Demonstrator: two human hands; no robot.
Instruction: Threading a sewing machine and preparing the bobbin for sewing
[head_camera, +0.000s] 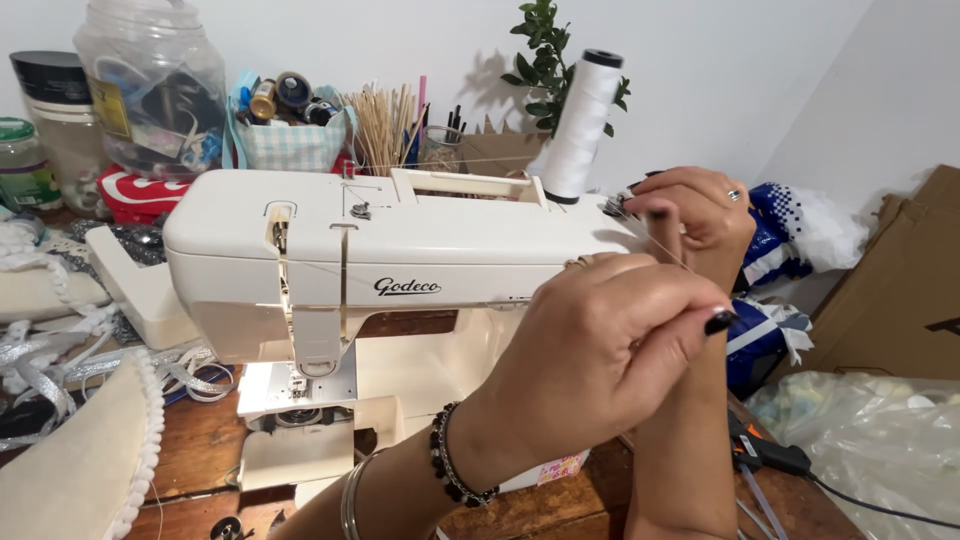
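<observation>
A cream sewing machine (400, 250) stands on a wooden table (200, 440). My left hand (600, 345), with a beaded bracelet and bangles at the wrist, is closed in front of the machine's right end and pinches a thin thread (668, 250). My right hand (705, 215) is just behind it, at the machine's top right corner. Its fingertips grip a small metal bobbin (614, 206) there. The thread runs taut between the two hands. A tall cone of white thread (580, 120) stands upright on the machine, just left of my right hand.
Behind the machine stand a large clear jar (150, 85), a checked basket of spools (290, 140) and wooden sticks (385, 125). White trims and silver ribbon (60, 350) lie at the left. On the right are blue-and-white bags (790, 240), cardboard (900, 290), a clear plastic bag (880, 440) and a black cable (800, 465).
</observation>
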